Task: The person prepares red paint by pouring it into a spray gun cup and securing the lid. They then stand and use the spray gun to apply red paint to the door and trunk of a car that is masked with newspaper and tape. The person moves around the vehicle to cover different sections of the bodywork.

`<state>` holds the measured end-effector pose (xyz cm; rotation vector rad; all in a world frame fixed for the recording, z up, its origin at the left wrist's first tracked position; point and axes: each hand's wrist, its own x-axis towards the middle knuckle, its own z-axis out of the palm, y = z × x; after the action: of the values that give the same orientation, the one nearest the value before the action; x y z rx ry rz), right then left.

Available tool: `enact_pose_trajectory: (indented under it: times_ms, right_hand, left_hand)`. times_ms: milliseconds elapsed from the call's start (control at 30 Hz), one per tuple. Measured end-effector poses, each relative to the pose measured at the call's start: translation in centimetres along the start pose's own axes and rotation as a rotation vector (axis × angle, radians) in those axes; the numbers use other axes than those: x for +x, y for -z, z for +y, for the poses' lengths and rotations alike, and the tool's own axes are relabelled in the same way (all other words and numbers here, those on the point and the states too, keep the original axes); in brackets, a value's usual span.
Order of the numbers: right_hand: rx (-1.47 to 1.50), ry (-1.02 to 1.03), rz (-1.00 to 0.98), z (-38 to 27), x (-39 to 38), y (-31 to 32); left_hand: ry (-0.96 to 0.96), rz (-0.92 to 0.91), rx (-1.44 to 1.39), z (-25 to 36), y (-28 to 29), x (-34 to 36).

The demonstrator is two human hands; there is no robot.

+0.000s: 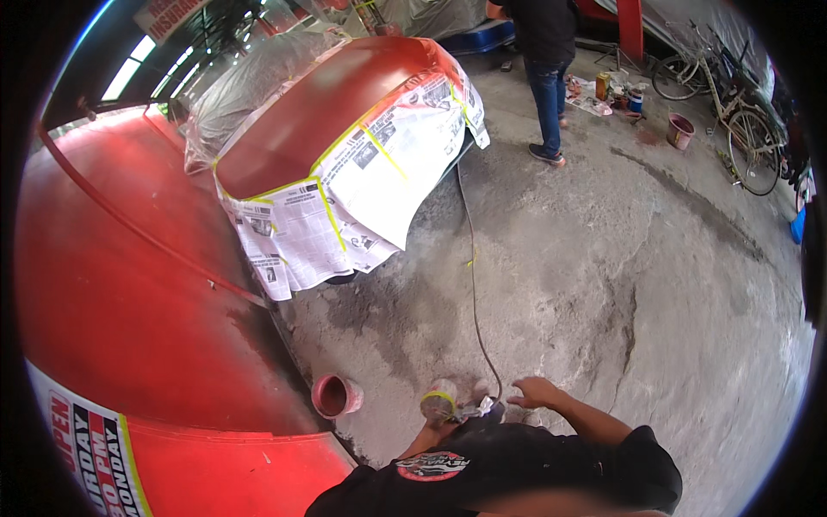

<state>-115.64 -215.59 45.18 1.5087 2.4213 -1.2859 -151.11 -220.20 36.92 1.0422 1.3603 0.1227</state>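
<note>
Close to my body, my left hand is closed at a silvery spray gun, its fingers partly hidden. A dark hose runs from the gun across the floor toward the covered car. Just beyond that hand is a round, pale container with a yellow rim; whether it joins the gun I cannot tell. To the right, my right hand is open, fingers apart and holding nothing, a short way from the gun and hose end. A pinkish bucket stands on the floor to the left.
Ahead is a car with a reddish panel, masked with newspaper and yellow tape. A red panel fills the left side. Another person stands beyond. Bicycles, a bucket and cans are at far right on rough concrete.
</note>
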Motion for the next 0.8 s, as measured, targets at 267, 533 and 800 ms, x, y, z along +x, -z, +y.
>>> enact_pose_trajectory:
  times_ms: [267, 533, 800]
  right_hand:
    - [-0.002, -0.325, -0.271, 1.4, -9.8, -8.7]
    - [-0.057, -0.435, -0.292, -7.7, 2.4, -8.5]
    - [-0.085, -0.246, -0.224, -26.6, 24.1, -3.3]
  left_hand:
    - [0.215, -0.047, -0.308, -9.3, 5.9, -3.5]
    - [0.061, -0.011, -0.826, -15.5, 21.4, 0.3]
    - [0.200, 0.132, -1.603, -25.1, 39.4, 1.2]
